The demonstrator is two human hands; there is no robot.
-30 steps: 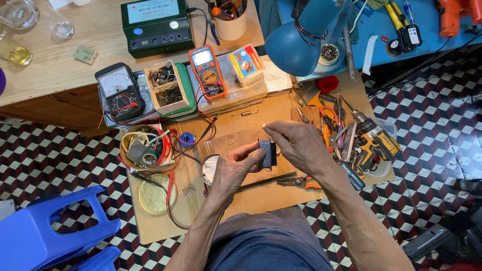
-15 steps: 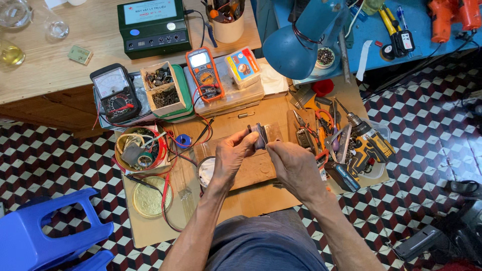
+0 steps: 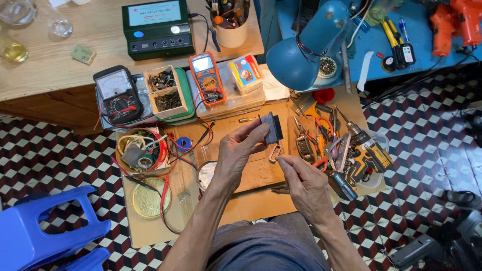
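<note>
Dark block part pinched upright in left hand fingertips, over wooden board near its far edge. Right hand pinches small metal clip just below it.

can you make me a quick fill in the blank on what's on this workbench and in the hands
1. The left hand holds up a small dark ____ block.
2. The desk lamp has a ____ shade.
3. The digital multimeter with the orange casing lies to the ____ of the analog meter.
4. The right hand pinches a small ____ clip.

Missing words: rectangular; blue; right; metal
</note>
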